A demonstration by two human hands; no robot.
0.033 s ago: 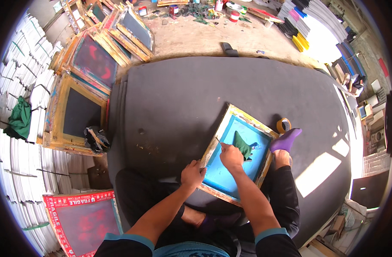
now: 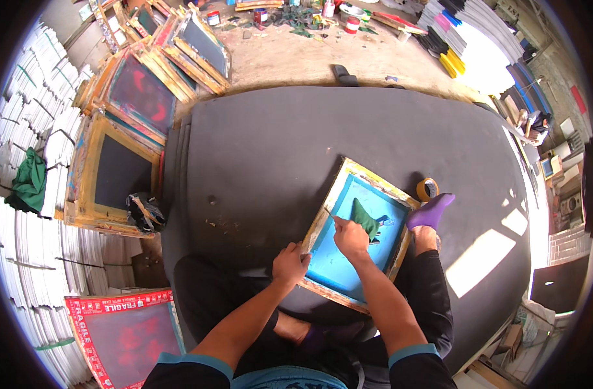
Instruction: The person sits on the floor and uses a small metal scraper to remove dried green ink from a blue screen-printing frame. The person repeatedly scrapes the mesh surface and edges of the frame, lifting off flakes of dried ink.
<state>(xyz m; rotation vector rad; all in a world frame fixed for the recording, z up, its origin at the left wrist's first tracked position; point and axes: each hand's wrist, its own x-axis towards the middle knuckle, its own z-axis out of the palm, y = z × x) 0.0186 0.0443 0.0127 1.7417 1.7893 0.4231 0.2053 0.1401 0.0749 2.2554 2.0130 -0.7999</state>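
A screen-printing frame (image 2: 382,183) with blue mesh (image 2: 329,267) rests tilted across my lap and the dark mat. My left hand (image 2: 290,264) is closed around the frame's left wooden edge, near its lower left corner. Over the mesh, my right hand (image 2: 351,240) is closed in a pinch close to the frame's left side. A thin dark tip pokes out past its fingers, too small to name. Just beyond that hand, a crumpled green cloth (image 2: 364,218) lies on the mesh, with a small blue scrap (image 2: 385,221) beside it.
A roll of yellow tape (image 2: 427,189) stands near my purple-socked foot (image 2: 431,212) on the dark foam mat (image 2: 270,136). Several wooden screens (image 2: 108,175) lean at the left, before stacked white sheets (image 2: 37,259). A red-taped screen (image 2: 125,300) sits lower left. Paint cans (image 2: 352,24) stand on the far floor.
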